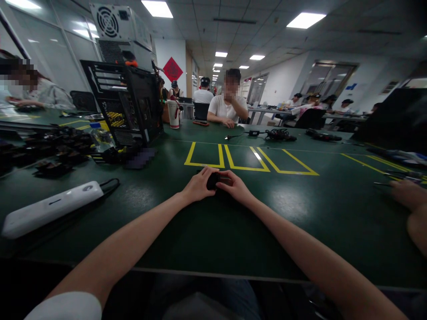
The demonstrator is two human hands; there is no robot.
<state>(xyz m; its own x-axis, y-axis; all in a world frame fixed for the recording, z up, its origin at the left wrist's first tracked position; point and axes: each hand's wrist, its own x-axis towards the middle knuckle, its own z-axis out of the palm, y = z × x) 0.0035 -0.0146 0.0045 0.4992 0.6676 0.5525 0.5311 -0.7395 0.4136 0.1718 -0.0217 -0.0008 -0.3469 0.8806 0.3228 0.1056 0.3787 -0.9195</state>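
Between my two hands is a small black object (pixel 212 181), partly hidden by the fingers; its kind cannot be made out. My left hand (pixel 199 184) grips it from the left, thumb low and fingers curled over the top. From the right, my right hand (pixel 234 187) closes on it with thumb and fingertips. Both hands are low over the green table (pixel 213 235), just in front of the yellow tape outlines (pixel 247 168).
A white elongated device (pixel 53 209) with a black strap lies left. Behind it are black parts (pixel 63 146), an open computer case (pixel 128 102) and a paper cup (pixel 173 114). Black cables (pixel 280 134) lie beyond the tape. A co-worker's hand (pixel 410 194) holds tools at right; another person (pixel 228 104) sits opposite.
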